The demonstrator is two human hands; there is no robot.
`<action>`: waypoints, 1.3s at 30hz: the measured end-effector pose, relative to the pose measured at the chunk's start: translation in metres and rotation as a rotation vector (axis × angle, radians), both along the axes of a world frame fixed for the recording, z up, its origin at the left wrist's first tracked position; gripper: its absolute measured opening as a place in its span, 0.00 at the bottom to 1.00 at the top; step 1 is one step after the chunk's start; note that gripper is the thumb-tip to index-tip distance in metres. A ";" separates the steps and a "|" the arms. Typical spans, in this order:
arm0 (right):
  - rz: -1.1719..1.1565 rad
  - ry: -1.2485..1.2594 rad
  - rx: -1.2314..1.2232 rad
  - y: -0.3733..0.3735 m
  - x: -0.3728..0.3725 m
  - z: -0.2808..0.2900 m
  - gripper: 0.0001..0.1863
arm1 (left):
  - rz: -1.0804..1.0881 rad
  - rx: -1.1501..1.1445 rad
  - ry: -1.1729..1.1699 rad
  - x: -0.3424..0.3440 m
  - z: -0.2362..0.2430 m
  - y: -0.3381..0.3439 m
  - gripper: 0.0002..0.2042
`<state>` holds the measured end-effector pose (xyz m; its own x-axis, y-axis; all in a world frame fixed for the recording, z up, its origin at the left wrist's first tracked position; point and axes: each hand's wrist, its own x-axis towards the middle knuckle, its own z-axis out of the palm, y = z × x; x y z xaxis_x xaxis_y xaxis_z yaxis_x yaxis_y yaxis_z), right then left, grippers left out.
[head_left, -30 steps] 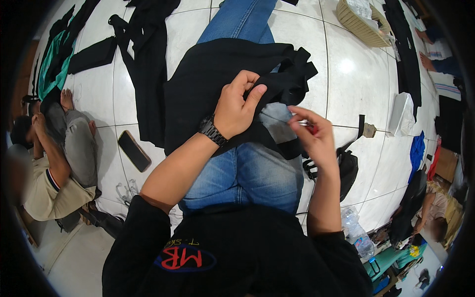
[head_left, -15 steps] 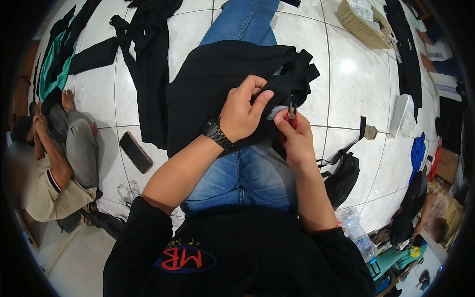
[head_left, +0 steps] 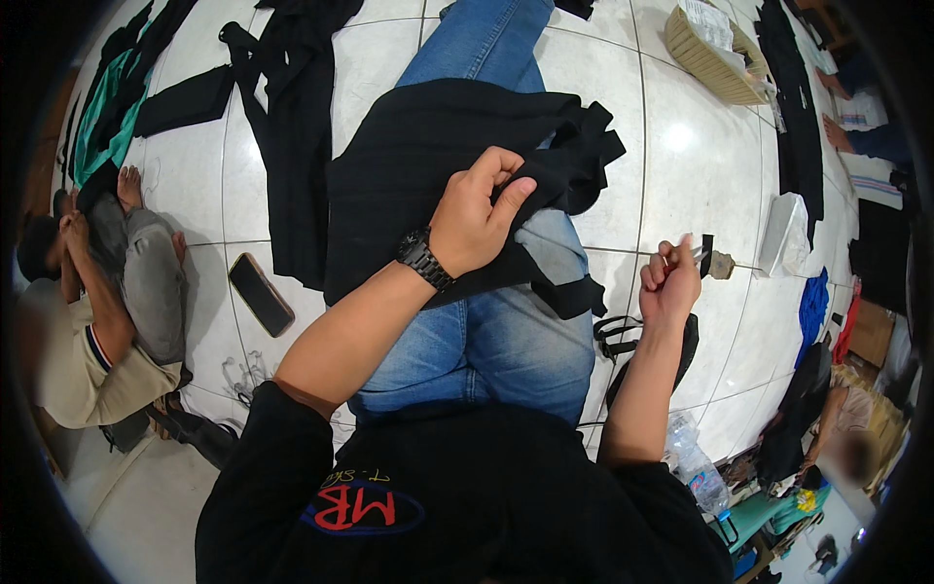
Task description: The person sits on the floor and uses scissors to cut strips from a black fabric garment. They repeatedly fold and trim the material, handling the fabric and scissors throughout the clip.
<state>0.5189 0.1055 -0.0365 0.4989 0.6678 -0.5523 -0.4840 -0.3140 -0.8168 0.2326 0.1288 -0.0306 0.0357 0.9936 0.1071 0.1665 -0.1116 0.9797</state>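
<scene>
My left hand (head_left: 484, 214), with a dark wristwatch (head_left: 420, 258), grips the black fabric (head_left: 389, 161) lying across my jeans (head_left: 418, 365). The fabric’s right end hangs in several loose strips, with pale denim showing between them. My right hand (head_left: 669, 277) is raised right of my leg, fingers closed on small scissors (head_left: 697, 251) with silvery blades pointing out; their handles are mostly hidden by the fingers.
A phone (head_left: 261, 294) lies at left, near a co-worker (head_left: 107, 321). Black garments (head_left: 302, 146) spread beside my lap. At right are a wicker basket (head_left: 739, 78), white paper bag (head_left: 783, 234), black bag (head_left: 623, 336), plastic bottles (head_left: 696, 467) and another co-worker (head_left: 827, 419).
My right hand first moved in to the fabric with red-handled scissors, then swung out to the right, away from it. My left hand shifted slightly right and still grips the fabric.
</scene>
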 end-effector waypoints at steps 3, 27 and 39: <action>0.434 -0.151 0.045 -0.006 -0.036 0.026 0.13 | -0.018 -0.006 0.018 0.000 -0.002 0.001 0.09; 0.896 0.029 -0.017 -0.010 -0.111 0.029 0.04 | -0.081 -0.054 0.059 -0.002 0.002 -0.002 0.10; 0.448 0.548 0.291 -0.016 -0.092 0.035 0.06 | -0.422 0.198 0.904 -0.034 0.032 -0.035 0.42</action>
<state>0.4272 0.0895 -0.0013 -0.1484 0.8983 -0.4135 -0.7210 -0.3845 -0.5766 0.1981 0.0941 0.0014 0.5287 0.8483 0.0278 0.7449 -0.4795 0.4640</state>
